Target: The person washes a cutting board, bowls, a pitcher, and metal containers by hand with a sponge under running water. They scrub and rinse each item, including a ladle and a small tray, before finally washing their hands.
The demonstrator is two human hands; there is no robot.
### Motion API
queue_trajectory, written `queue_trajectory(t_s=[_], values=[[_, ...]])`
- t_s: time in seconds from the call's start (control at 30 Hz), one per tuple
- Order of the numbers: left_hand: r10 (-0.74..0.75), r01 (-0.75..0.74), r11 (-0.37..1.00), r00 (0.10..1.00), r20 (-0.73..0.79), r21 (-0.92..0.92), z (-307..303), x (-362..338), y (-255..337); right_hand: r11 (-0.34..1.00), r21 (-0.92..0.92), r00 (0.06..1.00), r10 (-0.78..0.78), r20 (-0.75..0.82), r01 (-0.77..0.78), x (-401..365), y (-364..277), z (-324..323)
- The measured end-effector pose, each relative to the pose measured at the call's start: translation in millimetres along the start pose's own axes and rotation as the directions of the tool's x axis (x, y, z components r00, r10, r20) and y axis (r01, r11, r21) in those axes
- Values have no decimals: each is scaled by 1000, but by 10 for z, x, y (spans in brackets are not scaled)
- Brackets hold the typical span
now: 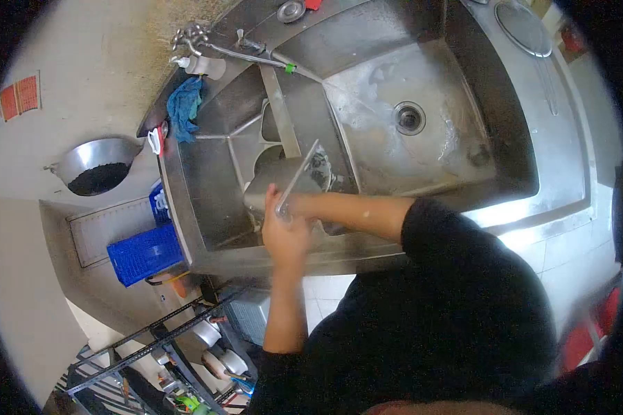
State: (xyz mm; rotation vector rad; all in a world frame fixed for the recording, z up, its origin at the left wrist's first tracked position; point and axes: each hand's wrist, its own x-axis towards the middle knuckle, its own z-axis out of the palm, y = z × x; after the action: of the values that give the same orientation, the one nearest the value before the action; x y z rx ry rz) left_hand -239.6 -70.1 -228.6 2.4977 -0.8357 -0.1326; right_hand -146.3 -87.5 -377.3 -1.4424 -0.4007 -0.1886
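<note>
My left hand (284, 238) is closed around the near end of a thin, flat, shiny piece (302, 173), seen edge-on and tilted up over the sink. Its exact kind I cannot make out. My right hand (294, 206) meets the left at that end; its fingers are hidden and blurred. Below both hands lies the left sink basin (218, 200), holding several metal vessels (270, 162), partly covered by the hands and the flat piece.
The right basin (408, 83) has a drain (410, 118) and wet residue. A tap (249, 59), soap bottle (204, 66) and blue cloth (184, 109) line the back edge. Left are a wok (97, 162) and blue basket (145, 254). A strainer (524, 29) lies far right.
</note>
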Motion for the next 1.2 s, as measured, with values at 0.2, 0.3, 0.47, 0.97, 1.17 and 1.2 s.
queue_trajectory(t_s=[0.2, 0.3, 0.47, 0.97, 1.17, 1.2], values=[[-80, 79, 997, 994, 74, 17, -145, 125, 115, 230, 948, 759, 650, 18, -219, -495, -964, -315], [-36, 33, 999, 994, 105, 26, -76, 67, 112, 362, 927, 902, 426, -72, -97, -527, -635, -181], [163, -165, 985, 985, 49, 41, 48, 16, 77, 725, 622, 880, 460, -118, -295, -380, -419, -255], [-48, 45, 995, 998, 32, 84, -238, 288, 6, 260, -962, 875, 444, 191, 79, -1318, -1084, -964], [-494, 347, 788, 849, -186, -508, -816, 749, -1342, 215, -501, 511, 630, -585, -838, -2534, -932, -1875], [-525, 318, 756, 817, -240, -573, -812, 790, -1531, 189, -292, 341, 664, -665, -937, -2584, -1212, -2012]])
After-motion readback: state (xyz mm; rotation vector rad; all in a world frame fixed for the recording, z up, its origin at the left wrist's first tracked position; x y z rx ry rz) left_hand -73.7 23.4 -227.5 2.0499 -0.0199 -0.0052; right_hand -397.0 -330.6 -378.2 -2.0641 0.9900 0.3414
